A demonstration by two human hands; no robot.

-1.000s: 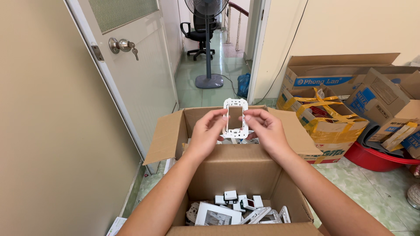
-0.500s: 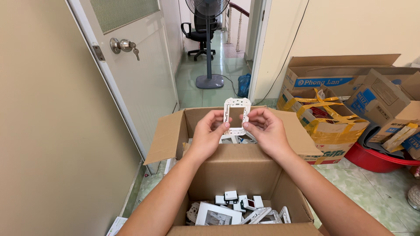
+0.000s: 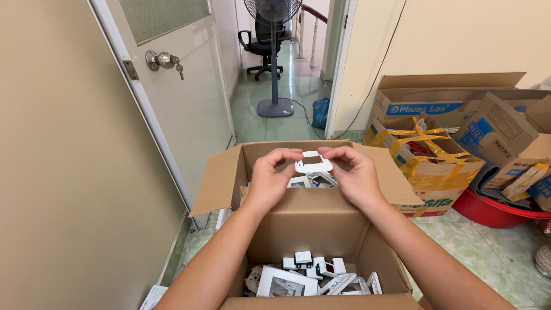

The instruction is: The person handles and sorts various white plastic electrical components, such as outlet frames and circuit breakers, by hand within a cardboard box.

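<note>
two hands meet above the far cardboard box [image 3: 229,178], and between them you hold one white switch plate [image 3: 313,163] with a rectangular window in its middle. your left hand [image 3: 270,178] pinches the plate's left edge, thumb under and fingers curled over the top; your right hand [image 3: 354,175] does the same on the right edge, so both sets of fingers are closed on the plate. the plate lies nearly flat, tilted a little toward you, just above more white plates [image 3: 313,181] heaped inside that far box.

the near cardboard box [image 3: 313,224] stands right against it, closer to you, and your forearms cross over it. at its bottom lies a loose pile of white frames and small switch modules [image 3: 310,275].

to your left a pale door [image 3: 172,97] stands open with a round metal knob [image 3: 159,59] and a key hanging from it. beyond the doorway a standing fan [image 3: 274,57] and a black office chair [image 3: 261,49] stand on the green tile floor [image 3: 258,123]. to your right are taped cardboard cartons [image 3: 436,155] and a red tub [image 3: 493,209].
</note>
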